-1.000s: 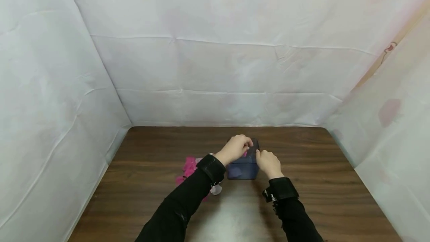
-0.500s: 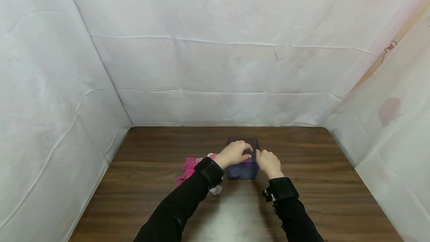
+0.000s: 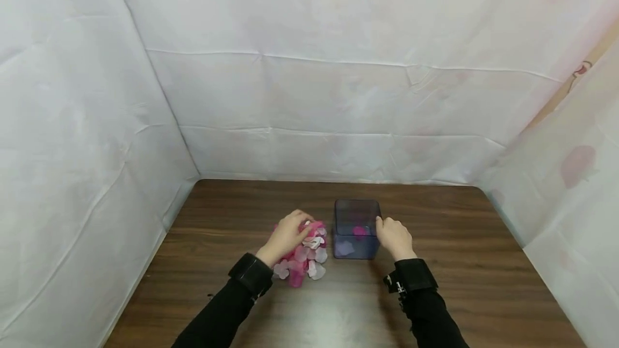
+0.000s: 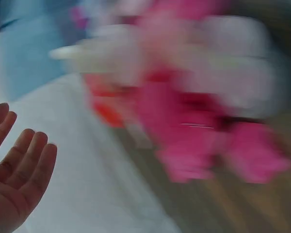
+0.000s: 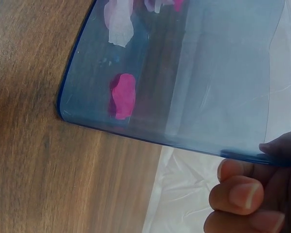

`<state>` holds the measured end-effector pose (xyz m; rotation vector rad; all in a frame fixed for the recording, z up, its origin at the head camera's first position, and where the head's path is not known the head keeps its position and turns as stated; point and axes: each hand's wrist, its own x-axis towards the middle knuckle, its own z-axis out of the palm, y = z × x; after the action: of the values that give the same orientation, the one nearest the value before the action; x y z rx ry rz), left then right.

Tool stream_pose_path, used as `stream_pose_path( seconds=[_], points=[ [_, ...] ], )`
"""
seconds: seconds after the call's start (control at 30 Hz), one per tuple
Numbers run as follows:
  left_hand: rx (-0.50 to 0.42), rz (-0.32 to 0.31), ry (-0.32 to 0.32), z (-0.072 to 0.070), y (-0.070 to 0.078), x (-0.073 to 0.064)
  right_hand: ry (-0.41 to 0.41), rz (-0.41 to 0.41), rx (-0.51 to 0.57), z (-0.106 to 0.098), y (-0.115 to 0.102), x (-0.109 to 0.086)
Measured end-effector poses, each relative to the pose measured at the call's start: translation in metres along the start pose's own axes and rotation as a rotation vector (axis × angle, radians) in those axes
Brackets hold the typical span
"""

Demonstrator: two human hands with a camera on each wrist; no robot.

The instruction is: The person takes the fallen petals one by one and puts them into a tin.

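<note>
A see-through blue plastic box (image 3: 365, 250) stands upright on the table. Inside it lie a pink petal (image 5: 122, 96) and some pale petals (image 5: 120, 22). My right hand (image 3: 395, 238) pinches the box's right rim between thumb and curled fingers, as the right wrist view shows. To the left of the box is a loose heap of pink and white artificial petals (image 3: 311, 254). My left hand (image 3: 285, 234) hovers at the heap's upper left, covering part of it. In the left wrist view its fingers (image 4: 26, 162) are loosely bent with nothing between them; the petals there are blurred.
The brown wooden table (image 3: 459, 283) runs back to a white cloth wall (image 3: 329, 95). More white cloth hangs at the left and right sides. A small dark speck (image 3: 210, 296) lies beside the left sleeve.
My left hand has moved left from over the box to the petal heap. A pink petal now lies in the box. My right hand keeps its grip on the rim.
</note>
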<state>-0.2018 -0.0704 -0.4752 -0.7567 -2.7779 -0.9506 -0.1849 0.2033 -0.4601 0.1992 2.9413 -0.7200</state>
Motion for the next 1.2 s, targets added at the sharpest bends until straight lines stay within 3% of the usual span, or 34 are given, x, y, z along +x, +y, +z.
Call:
stream_pose_path(
  seconds=[0.2, 0.37, 0.43, 0.67, 0.8, 0.97, 1.2],
  points=[
    [0.241, -0.018, -0.021, 0.019, -0.036, -0.035, 0.003, -0.009, 0.005, 0.001, 0.001, -0.001],
    [0.268, -0.041, -0.092, 0.032, -0.049, -0.044, 0.003, -0.006, 0.004, -0.001, 0.000, 0.000],
    [0.267, -0.032, -0.074, 0.036, -0.051, -0.044, 0.005, -0.004, 0.006, -0.001, 0.000, -0.001],
    [0.339, 0.039, 0.095, 0.040, -0.051, -0.038, 0.006, 0.003, 0.004, 0.001, -0.002, -0.003],
    [0.311, 0.017, 0.100, 0.035, -0.048, -0.034, 0.018, -0.002, 0.003, 0.001, -0.002, -0.003],
    [0.186, -0.035, 0.107, 0.020, -0.039, -0.027, 0.022, -0.002, 0.002, 0.000, 0.001, -0.002],
    [0.035, -0.028, 0.150, -0.002, -0.011, -0.005, 0.016, 0.009, -0.012, -0.003, 0.002, 0.000]
  ],
)
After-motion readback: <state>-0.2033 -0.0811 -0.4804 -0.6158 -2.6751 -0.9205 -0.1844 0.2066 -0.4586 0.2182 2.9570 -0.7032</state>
